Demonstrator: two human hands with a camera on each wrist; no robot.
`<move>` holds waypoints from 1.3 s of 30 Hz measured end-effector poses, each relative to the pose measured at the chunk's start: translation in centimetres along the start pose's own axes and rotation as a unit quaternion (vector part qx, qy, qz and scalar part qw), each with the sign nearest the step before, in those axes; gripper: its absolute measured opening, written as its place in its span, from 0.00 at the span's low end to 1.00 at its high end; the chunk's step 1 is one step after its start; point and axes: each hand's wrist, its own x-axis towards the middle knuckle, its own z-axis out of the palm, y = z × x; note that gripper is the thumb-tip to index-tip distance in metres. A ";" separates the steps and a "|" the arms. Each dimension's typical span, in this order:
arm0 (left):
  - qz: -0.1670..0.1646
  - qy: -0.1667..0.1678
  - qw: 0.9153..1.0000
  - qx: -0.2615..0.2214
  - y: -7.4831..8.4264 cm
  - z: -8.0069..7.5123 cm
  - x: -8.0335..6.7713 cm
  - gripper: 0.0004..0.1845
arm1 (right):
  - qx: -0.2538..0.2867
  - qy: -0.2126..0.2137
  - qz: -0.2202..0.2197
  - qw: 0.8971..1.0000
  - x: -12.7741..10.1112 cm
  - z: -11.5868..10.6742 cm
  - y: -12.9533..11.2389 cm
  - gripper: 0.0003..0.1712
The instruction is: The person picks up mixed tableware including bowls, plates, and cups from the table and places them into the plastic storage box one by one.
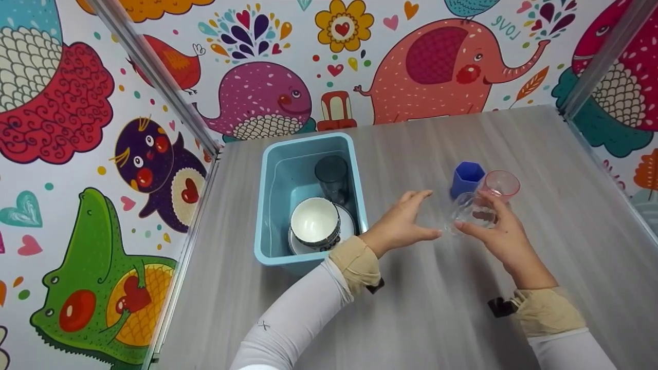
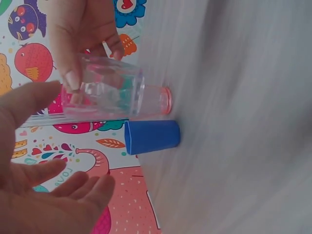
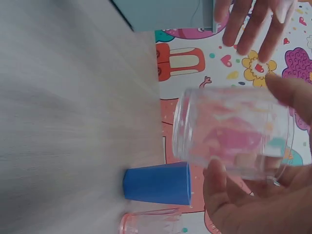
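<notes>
Clear glass (image 1: pixel 465 213) is up off the counter (image 1: pixel 540 154) right now, held in the right hand (image 1: pixel 506 234), sitting around 3 o'clock from the tub. The fingers (image 3: pixel 219 185) are curled round it, thumb on one side and the others on the far side, so it's a proper wrap-around hold and not just a fingertip pinch. From the right wrist view the glass looks tipped over on its side, rim pointing toward the counter, and you can see the wallpaper colours straight through it.

Left hand (image 1: pixel 403 223) is just beside the glass, at about 9 o'clock from it, holding nothing. Its fingers are straight and loosely spread, palm turned toward the glass, with a small gap between them as far as I can tell from the head view.

Right behind the glass, at roughly 12 o'clock, there's a blue cup (image 1: pixel 467 178) and a pink cup (image 1: pixel 499 184) standing on the counter, just beside each other. Blue one has flat sides and looks like it's standing mouth down, though I can't be totally sure.

Over at 9 o'clock from the hands is a light blue tub (image 1: pixel 267 205) with a white bowl (image 1: pixel 314 222) stacked on a plate (image 1: pixel 347 226) near its front end, and a dark see-through glass (image 1: pixel 332 177) standing behind them at 12 o'clock.
</notes>
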 end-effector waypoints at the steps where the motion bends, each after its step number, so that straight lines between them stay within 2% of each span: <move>1: -0.001 -0.001 1.000 0.000 0.0 0.0 0.0 0.46 | 0.001 -0.008 -0.004 1.000 0.0 -0.1 -0.1 0.54; 11: 0.000 -0.007 1.000 -0.001 0.3 0.5 -0.2 0.47 | 0.027 -0.062 -0.028 0.997 -0.3 -0.2 -1.3 0.50; 19: 0.011 -0.005 1.000 0.003 0.4 0.7 -0.1 0.48 | 0.047 -0.111 -0.073 0.990 -0.3 0.2 -1.4 0.47; 28: 0.015 -0.017 1.000 0.004 0.3 0.6 -0.3 0.48 | 0.055 -0.156 -0.106 0.980 -0.1 0.3 -1.0 0.51; 39: 0.039 -0.013 0.999 -0.004 0.5 0.6 -0.2 0.42 | 0.085 -0.175 -0.112 0.975 -0.1 0.3 -1.4 0.55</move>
